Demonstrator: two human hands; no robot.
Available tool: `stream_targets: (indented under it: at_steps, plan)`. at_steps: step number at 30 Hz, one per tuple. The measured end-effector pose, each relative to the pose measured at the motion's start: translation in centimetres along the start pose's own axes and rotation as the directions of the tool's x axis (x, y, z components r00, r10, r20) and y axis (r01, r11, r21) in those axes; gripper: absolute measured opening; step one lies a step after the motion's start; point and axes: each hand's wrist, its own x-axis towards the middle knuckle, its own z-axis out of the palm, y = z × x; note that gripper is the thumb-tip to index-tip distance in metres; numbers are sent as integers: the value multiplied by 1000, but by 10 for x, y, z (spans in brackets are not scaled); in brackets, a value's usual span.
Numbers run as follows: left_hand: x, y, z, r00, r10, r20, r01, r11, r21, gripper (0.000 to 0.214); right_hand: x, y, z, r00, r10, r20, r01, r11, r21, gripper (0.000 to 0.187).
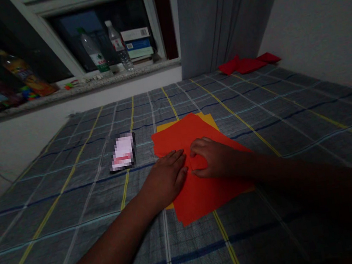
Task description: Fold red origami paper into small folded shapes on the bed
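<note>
I work at a distance as my left grip (171, 174) lies flat and unclenched on orange paper (205, 198), while my right grip (211, 157) curls half open over the same sheet, thumb apart from fingers; I cannot tell whether its fingertips have caught an edge. The paper overlaps a yellow sheet (209, 121) on a plaid cloth (83, 199), right of a phone (122, 152). Along the windowsill (156, 65), a bottle with orange contents (21, 73) leans left of a green-capped bottle (94, 53) and a white-capped bottle (119, 45), both clear; I cannot make out what those two contain.
</note>
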Motion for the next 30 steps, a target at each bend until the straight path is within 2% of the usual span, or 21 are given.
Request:
stream_targets:
  at_steps: [6,16,22,30]
  plan:
    - [3,-2,6,999,-41,-35,40,999,-21,55,1,2,3,999,-28,39,29,999,-32,61]
    - [3,1,3,998,-45,-34,44,999,-10,57,3,-5,-5,988,-78,134,90,992,-85,57]
    - [2,3,3,997,-63,-51,63,998,-4,57,4,-6,-6,990,-73,119,84,992,-90,57]
    - [5,-4,6,999,-13,-37,12,1000,-29,60,2,-1,0,989,-111,102,120,989,-89,54]
